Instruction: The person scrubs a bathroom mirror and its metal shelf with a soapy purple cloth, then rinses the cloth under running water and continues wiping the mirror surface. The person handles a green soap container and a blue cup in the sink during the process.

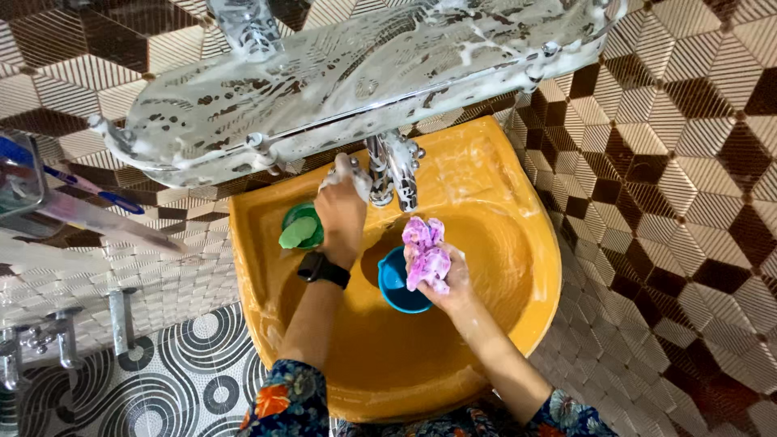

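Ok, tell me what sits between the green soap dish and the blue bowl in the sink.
In the head view, the left hand and its wrist with a black watch lie between the green soap dish and the blue bowl.

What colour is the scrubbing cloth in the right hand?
Pink and purple; the cloth is bunched in the right hand over the yellow sink, seen in the head view.
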